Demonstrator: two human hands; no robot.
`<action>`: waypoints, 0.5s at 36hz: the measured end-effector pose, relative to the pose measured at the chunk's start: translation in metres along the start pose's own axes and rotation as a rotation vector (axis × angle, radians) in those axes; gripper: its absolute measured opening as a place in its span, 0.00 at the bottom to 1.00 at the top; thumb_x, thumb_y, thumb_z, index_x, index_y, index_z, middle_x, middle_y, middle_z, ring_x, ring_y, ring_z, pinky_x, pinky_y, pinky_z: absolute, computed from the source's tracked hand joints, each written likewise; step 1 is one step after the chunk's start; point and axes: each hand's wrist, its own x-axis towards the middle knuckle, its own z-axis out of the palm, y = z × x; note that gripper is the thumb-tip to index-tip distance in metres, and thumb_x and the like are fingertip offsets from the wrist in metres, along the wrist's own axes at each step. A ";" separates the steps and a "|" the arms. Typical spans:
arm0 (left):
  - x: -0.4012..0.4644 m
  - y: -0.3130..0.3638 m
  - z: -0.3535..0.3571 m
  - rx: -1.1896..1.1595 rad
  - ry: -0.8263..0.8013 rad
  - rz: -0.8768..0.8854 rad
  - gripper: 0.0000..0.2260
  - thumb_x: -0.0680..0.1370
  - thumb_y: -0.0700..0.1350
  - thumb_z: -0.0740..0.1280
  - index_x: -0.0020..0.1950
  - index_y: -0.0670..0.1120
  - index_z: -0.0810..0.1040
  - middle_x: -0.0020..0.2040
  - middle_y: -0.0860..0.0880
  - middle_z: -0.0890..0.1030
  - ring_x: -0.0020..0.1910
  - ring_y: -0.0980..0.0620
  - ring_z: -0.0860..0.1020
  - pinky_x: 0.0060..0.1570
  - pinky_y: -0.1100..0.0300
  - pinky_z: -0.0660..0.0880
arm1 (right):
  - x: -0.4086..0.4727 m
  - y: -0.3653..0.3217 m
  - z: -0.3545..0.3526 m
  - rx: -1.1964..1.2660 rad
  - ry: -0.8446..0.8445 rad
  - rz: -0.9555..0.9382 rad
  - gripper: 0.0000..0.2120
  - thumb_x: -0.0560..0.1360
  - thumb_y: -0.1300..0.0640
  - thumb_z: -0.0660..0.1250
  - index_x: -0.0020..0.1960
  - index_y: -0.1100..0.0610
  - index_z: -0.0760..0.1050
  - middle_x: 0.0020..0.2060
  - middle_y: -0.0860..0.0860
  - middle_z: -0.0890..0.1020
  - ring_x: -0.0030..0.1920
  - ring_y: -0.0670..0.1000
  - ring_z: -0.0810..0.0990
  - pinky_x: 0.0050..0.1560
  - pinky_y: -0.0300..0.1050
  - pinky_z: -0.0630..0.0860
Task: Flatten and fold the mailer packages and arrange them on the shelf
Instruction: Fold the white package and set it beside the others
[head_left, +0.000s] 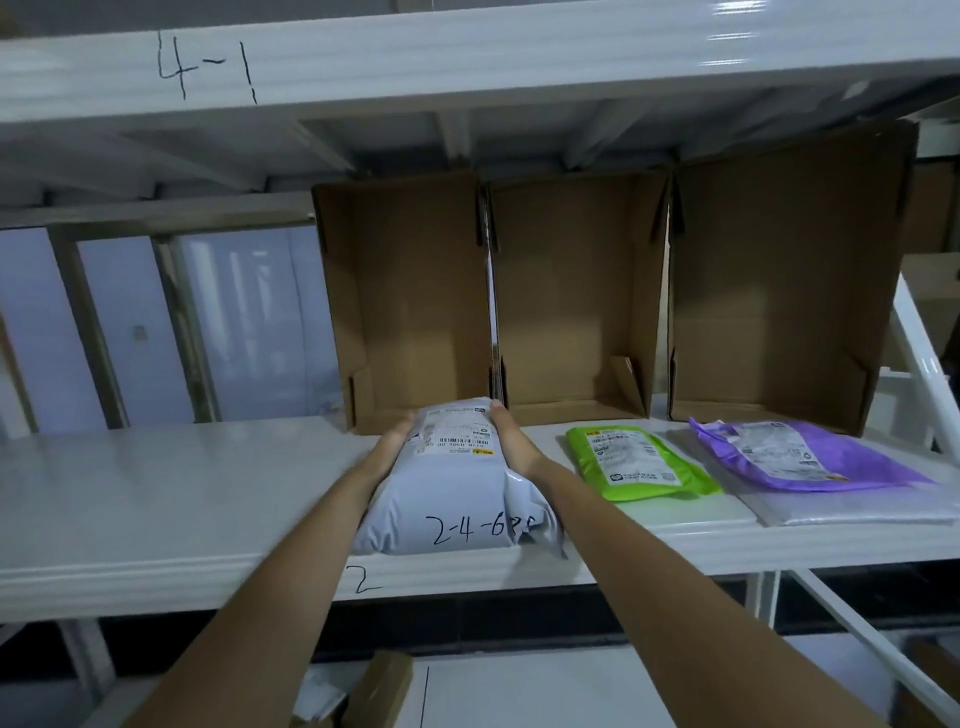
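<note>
A plump white mailer (457, 499) with a shipping label and handwritten numbers lies on the white shelf (156, 499), its near end at the front edge. My left hand (395, 444) presses against its left side and my right hand (511, 441) against its right side, fingers straight along the package. To the right lie a green mailer (636, 460) and a purple mailer (795, 457), the purple one on top of a flat grey-clear mailer (831, 506).
Three open cardboard boxes (571, 301) stand on their sides at the back of the shelf, behind the mailers. An upper shelf beam (467, 57) marked "4-1" runs overhead. A cardboard box (384, 686) sits on the floor below.
</note>
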 end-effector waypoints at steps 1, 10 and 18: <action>0.000 -0.001 -0.001 -0.018 -0.010 -0.014 0.18 0.84 0.47 0.49 0.69 0.40 0.66 0.30 0.40 0.82 0.24 0.57 0.80 0.37 0.60 0.71 | 0.030 0.023 -0.004 0.024 -0.023 -0.024 0.49 0.60 0.15 0.49 0.74 0.39 0.63 0.76 0.41 0.60 0.77 0.49 0.56 0.77 0.57 0.49; -0.002 0.002 -0.003 0.007 -0.066 -0.076 0.17 0.84 0.48 0.50 0.63 0.40 0.72 0.26 0.50 0.81 0.24 0.56 0.80 0.37 0.59 0.71 | -0.003 -0.001 -0.003 0.081 -0.036 0.097 0.45 0.65 0.21 0.56 0.72 0.49 0.69 0.64 0.52 0.77 0.65 0.54 0.75 0.70 0.51 0.65; -0.006 0.003 -0.003 -0.137 -0.042 -0.079 0.15 0.83 0.46 0.53 0.46 0.41 0.76 0.33 0.45 0.83 0.29 0.53 0.82 0.43 0.57 0.72 | -0.069 -0.057 0.008 0.174 -0.035 0.030 0.16 0.84 0.57 0.48 0.46 0.59 0.71 0.37 0.50 0.78 0.40 0.50 0.80 0.26 0.33 0.71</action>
